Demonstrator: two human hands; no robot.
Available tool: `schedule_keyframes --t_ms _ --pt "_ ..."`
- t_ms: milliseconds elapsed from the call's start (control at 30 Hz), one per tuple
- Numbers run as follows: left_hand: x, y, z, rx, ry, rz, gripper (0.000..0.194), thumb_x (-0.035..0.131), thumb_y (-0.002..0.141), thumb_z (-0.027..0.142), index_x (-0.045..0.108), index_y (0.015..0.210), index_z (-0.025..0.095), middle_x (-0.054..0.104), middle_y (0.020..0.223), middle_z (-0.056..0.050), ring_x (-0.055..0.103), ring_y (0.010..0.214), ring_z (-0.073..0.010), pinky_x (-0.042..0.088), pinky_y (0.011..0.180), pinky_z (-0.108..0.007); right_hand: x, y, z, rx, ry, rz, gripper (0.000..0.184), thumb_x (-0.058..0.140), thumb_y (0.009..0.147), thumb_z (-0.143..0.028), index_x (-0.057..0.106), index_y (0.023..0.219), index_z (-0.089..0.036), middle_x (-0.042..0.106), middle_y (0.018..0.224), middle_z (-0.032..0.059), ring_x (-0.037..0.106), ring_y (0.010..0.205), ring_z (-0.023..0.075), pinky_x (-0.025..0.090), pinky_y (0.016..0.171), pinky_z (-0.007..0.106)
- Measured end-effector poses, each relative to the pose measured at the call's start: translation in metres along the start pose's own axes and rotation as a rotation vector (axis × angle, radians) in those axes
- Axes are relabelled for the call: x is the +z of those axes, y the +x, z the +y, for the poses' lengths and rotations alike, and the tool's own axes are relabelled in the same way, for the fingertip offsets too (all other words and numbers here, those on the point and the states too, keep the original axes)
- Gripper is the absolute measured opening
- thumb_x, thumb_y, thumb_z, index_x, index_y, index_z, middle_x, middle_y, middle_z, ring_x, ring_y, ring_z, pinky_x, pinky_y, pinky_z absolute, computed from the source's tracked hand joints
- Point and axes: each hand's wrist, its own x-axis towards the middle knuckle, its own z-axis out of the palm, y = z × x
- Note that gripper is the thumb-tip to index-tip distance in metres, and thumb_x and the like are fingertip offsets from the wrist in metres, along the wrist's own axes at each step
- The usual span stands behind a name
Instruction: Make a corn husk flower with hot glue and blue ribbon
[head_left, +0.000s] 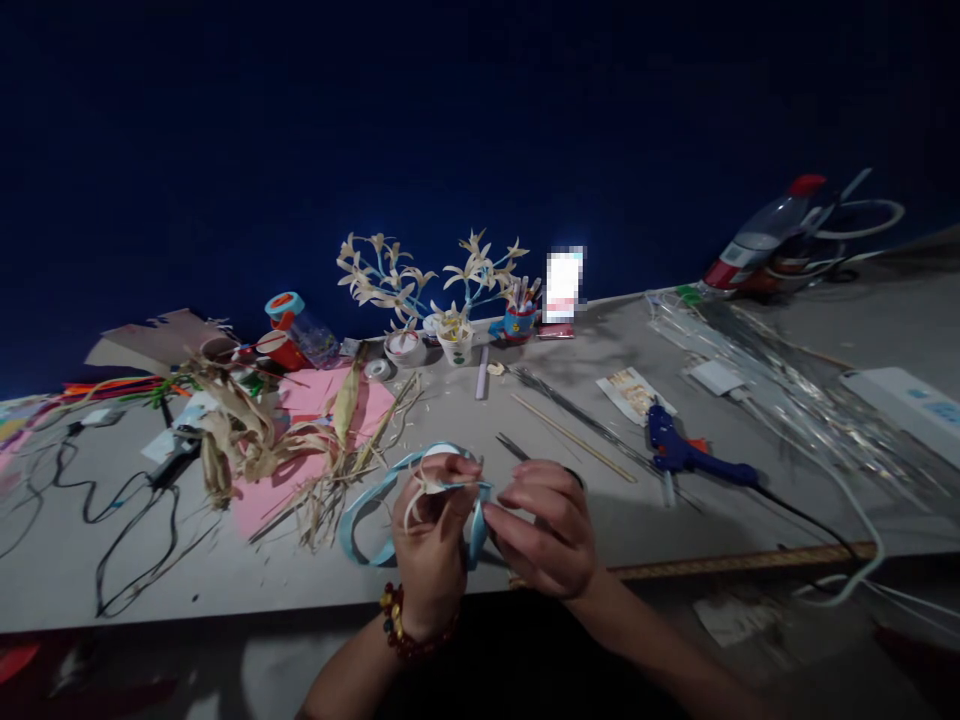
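In front of me, my left hand [431, 535] is closed, pinching a pale husk flower [414, 500] with narrow curling petals. Its stem [461, 485] points right and looks wrapped in light blue. My right hand [547, 525] has its thumb and fingertips together at a light blue ribbon [480, 530], which hangs beside the stem. More of this ribbon loops on the table, left of and behind my left hand. Behind my right hand lie scissors [513, 446], their handles mostly hidden.
Husk flowers on blue stems [382, 270] stand in small cups at the back. Dried husks [240, 430] lie on pink paper [367, 395] to the left. A blue glue gun [694, 455], a wooden stick [574, 437], wires [577, 405] and a tilted bottle [765, 240] are on the right.
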Motion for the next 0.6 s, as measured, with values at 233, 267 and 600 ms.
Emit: schedule_keyframes --t_ms 233,267,600 --pt "-0.003 -0.002 -0.003 0.096 -0.035 -0.062 0.006 0.070 0.085 0.015 0.072 0.081 0.020 0.069 0.089 -0.004 0.065 0.089 -0.0173 0.053 0.083 -0.027 -0.006 0.001 -0.002 0.002 0.099 0.019 0.017 0.058 0.089 -0.013 0.070 0.100 -0.018 0.065 0.083 0.0062 0.059 0.078 0.0196 0.059 0.072 0.041" --pt "-0.003 -0.002 -0.004 0.114 -0.036 -0.068 0.006 0.070 0.084 0.014 0.072 0.082 0.019 0.069 0.089 -0.004 0.066 0.088 -0.0174 0.054 0.082 -0.027 -0.006 0.000 -0.002 0.003 0.112 0.023 0.017 0.056 0.090 -0.013 0.070 0.100 -0.017 0.065 0.084 0.0064 0.059 0.079 0.0196 0.059 0.072 0.041" --pt "-0.007 -0.001 -0.011 0.160 0.011 -0.043 0.007 0.069 0.084 0.013 0.071 0.085 0.020 0.068 0.090 -0.004 0.066 0.088 -0.0178 0.054 0.080 -0.027 -0.004 -0.001 0.001 0.040 0.217 0.053 0.019 0.051 0.094 -0.015 0.068 0.102 -0.016 0.064 0.089 0.0069 0.060 0.079 0.0196 0.059 0.070 0.041"
